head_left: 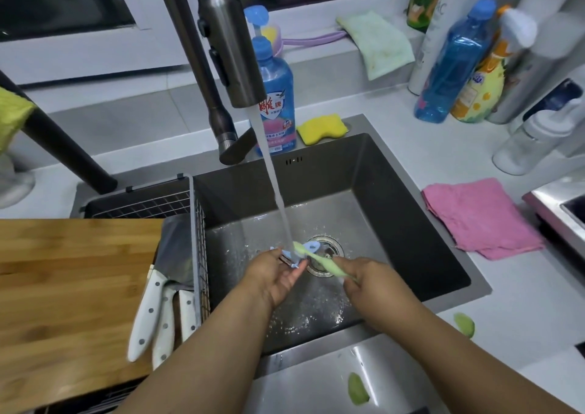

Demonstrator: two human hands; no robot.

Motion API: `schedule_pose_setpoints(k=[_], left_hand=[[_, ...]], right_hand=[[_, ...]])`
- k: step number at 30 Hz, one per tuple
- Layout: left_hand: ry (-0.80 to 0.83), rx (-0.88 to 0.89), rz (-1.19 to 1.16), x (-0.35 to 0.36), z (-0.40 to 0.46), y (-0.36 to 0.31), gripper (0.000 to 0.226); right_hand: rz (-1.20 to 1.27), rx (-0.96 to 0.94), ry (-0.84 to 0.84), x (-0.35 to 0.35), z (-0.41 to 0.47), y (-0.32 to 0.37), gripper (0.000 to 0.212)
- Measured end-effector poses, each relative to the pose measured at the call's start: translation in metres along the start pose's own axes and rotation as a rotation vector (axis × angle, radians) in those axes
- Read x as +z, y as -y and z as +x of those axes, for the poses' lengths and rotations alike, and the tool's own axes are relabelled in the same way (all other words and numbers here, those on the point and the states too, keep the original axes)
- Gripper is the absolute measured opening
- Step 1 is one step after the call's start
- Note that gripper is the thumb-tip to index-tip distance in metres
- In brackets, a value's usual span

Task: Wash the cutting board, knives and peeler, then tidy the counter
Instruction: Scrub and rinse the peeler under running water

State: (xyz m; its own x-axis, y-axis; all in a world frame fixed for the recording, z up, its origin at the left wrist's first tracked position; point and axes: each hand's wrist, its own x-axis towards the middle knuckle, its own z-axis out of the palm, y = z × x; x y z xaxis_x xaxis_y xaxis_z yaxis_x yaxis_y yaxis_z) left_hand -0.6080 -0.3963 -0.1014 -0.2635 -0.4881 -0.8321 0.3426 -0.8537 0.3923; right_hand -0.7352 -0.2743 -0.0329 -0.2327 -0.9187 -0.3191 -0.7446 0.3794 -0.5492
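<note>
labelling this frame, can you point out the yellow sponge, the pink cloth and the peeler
yellow sponge (322,128): head view, middle of its top face
pink cloth (481,219): head view, centre of the folded cloth
peeler (311,246): head view, blue end under the running water

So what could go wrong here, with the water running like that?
The left hand holds the small blue peeler right over the open drain while the right hand scrubs it with a green brush; wet, it might slip in. The knives lie loosely by the sink, easy to bump.
</note>
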Motion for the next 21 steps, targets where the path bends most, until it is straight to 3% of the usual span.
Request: schedule_pose_setpoints(k=[8,11,15,21], left_hand=[[-0.004,-0.039,-0.053,0.005,-0.006,-0.010,0.023],[-0.012,-0.063,-0.065,0.008,-0.010,-0.006,0.036],[-0.003,-0.084,-0.133,0.009,-0.008,-0.008,0.056],[0.029,-0.114,-0.083,0.009,-0.014,-0.008,0.063]], right_hand=[[-0.041,-0.074,0.076,-0.005,-0.006,0.005,0.045],[-0.039,-0.121,0.025,-0.008,-0.003,0.011,0.042],[-0.093,-0.156,0.093,0.003,0.001,0.018,0.044],[-0.052,-0.150,0.041,-0.012,0.000,0.016,0.042]])
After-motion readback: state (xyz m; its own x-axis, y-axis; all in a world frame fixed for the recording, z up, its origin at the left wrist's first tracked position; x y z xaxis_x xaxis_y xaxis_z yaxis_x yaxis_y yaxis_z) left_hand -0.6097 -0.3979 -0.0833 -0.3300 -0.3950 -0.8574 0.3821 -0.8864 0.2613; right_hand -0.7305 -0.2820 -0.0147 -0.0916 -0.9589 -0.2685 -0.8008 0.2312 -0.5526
